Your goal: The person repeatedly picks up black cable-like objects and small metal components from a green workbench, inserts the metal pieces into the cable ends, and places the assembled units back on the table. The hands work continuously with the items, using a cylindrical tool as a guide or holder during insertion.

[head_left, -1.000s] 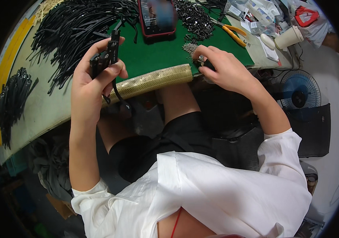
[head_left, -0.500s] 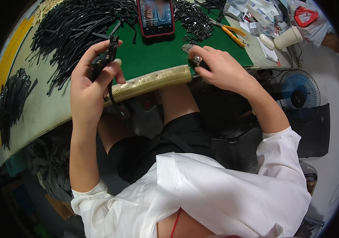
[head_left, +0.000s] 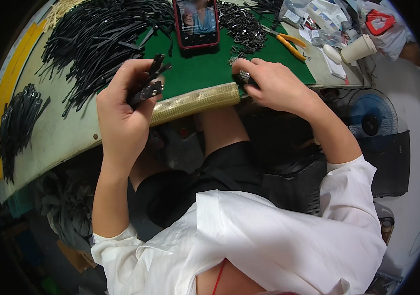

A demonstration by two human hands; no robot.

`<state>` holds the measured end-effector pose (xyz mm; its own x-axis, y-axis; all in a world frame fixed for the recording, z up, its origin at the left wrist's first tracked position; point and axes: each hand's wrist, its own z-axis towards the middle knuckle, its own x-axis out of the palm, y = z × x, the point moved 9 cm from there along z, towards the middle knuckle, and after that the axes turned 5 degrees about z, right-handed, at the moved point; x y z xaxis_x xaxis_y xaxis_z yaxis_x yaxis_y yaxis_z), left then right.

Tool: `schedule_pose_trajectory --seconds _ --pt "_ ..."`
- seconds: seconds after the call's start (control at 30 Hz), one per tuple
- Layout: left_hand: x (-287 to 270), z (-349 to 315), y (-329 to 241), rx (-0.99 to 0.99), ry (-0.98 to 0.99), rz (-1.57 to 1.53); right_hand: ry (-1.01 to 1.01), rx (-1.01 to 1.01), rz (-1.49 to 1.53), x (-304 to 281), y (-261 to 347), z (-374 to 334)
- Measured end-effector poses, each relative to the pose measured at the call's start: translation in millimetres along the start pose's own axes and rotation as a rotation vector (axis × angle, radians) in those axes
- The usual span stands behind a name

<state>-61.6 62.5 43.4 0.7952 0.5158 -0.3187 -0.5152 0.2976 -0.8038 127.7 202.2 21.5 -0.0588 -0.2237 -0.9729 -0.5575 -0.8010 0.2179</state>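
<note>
My left hand [head_left: 121, 110] is closed around several folded black straps [head_left: 149, 92] with small shiny metal spots, held above the near edge of the green mat [head_left: 180, 69]. My right hand [head_left: 279, 91] is curled at the mat's right front, beside the end of a yellowish mesh-patterned tube [head_left: 195, 102] that lies along the table edge. Between its thumb and fingers show something dark and a small silvery piece; what they are I cannot make out. Just beyond those fingers spreads a heap of small dark parts [head_left: 246, 32].
A large pile of black straps [head_left: 97, 29] covers the far left, with a smaller bundle [head_left: 17, 130] nearer. A red-cased phone [head_left: 196, 42] stands at the back. Orange-handled pliers [head_left: 292, 46], a white cup [head_left: 360, 48] and plastic bags [head_left: 320, 17] are at right. A fan [head_left: 371, 117] stands below.
My left hand has moved right and a little nearer, turning the straps; the strap end that hung below it no longer shows. My right hand has stayed nearly in place.
</note>
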Motion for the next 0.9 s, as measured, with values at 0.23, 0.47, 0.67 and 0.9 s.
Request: schedule_pose_trajectory --seconds 0.23,0.47,0.67,0.9 --pt "12 -4 -25 0.219 -0.088 0.272 0.079 0.027 1.088 -7 54 -8" --pt "17 -4 -33 0.282 -0.113 0.275 0.019 -0.001 1.559 6 77 -7" --pt "19 -7 -31 0.293 -0.131 0.307 0.060 0.025 1.624 12 79 -4" --pt "23 -7 -39 0.442 -0.054 0.490 -0.053 0.029 1.486 15 77 -5"
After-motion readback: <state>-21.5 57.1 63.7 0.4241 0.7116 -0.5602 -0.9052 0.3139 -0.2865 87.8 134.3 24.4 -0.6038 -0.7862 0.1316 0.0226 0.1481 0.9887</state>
